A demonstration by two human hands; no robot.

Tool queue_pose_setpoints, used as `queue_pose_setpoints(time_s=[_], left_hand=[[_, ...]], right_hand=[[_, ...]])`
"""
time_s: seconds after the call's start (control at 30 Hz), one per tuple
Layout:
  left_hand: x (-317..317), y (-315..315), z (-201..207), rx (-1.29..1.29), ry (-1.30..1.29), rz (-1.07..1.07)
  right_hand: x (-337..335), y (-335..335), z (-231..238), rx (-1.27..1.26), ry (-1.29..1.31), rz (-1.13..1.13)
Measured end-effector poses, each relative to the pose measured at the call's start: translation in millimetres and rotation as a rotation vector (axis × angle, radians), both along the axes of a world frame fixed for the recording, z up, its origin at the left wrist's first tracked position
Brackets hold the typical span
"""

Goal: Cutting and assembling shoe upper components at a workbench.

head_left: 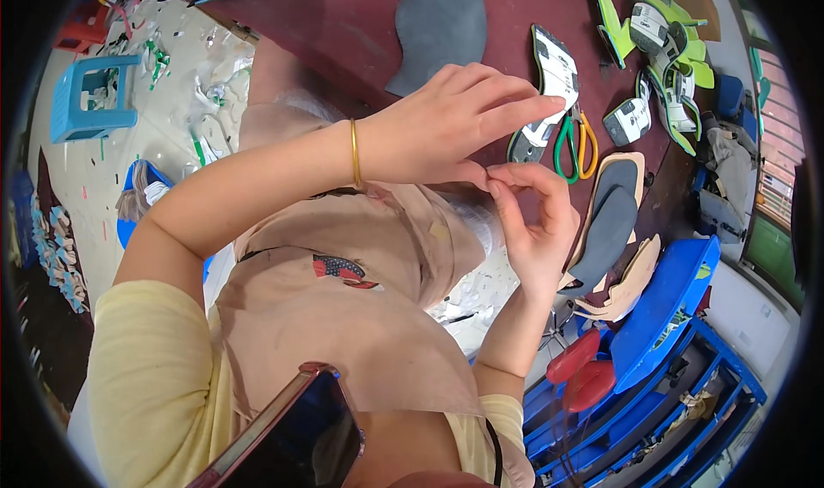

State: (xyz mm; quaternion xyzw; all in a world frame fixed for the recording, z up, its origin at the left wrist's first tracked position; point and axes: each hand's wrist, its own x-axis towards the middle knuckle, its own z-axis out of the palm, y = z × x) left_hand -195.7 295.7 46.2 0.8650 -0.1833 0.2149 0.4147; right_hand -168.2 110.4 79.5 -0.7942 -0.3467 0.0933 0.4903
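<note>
Above my lap, my left hand (459, 123) reaches across with its fingers stretched out and apart, a gold bangle (354, 153) on its wrist. Its thumb tip meets the fingertips of my right hand (542, 213), whose thumb and index finger are pinched together. Whatever lies between those fingertips, if anything, is too small to make out. Just beyond the left fingers is a white and black shoe piece (556, 63) on the dark red table (330, 24). Beside it lie scissors (587, 145) with one green and one orange handle.
A dark grey sole-shaped sheet (442, 29) lies farther back. At the right are green and white shoe pieces (648, 29), stacked grey and beige soles (611, 213), a blue bin (669, 308) and blue racks (635, 428). A blue stool (73, 102) stands on the scrap-littered floor.
</note>
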Motion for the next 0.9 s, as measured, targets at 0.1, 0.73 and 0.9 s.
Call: queue_pose_setpoints(time_s=[0.1, 0.73, 0.9], left_hand=[[0, -1, 3, 0.076, 0.026, -0.012], [20, 46, -44, 0.206, 0.061, 0.245], [13, 27, -61, 0.289, 0.159, 0.179]], right_hand=[[0, 3, -4, -0.043, -0.093, 0.028], [-5, -5, -50, -0.437, -0.117, -0.041], [12, 39, -67, -0.364, -0.165, -0.048]])
